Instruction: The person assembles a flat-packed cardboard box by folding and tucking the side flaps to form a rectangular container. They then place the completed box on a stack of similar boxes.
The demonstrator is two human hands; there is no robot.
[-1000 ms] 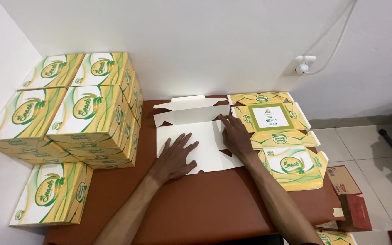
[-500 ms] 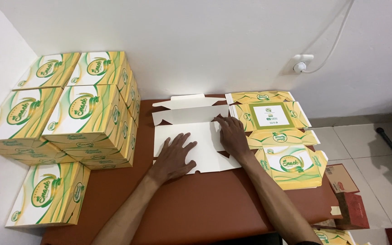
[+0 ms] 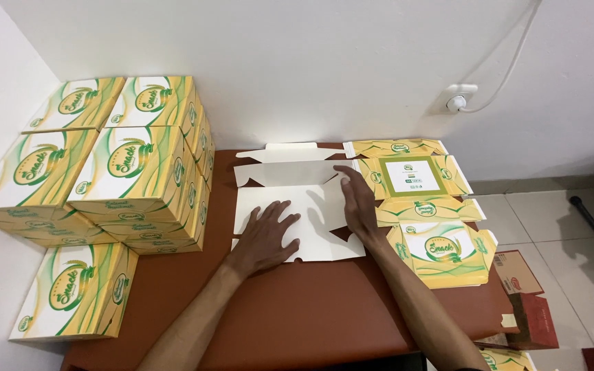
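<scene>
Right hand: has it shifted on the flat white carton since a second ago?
No. The right hand still presses the flat white carton at its right edge, beside the printed flat cartons; only the camera shifted.

White unfolded box blank [image 3: 297, 206], printed side down, flat on the brown table, flaps spread.

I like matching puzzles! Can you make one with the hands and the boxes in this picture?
Things:
1. left hand
2. right hand
3. stacked boxes
4. printed flat sheets

Places:
A. far left of the table
B. right edge of the white flat carton
C. flat on the white carton's middle
D. right of the white carton, unfolded

Pairs: 1-C, 2-B, 3-A, 4-D
</scene>
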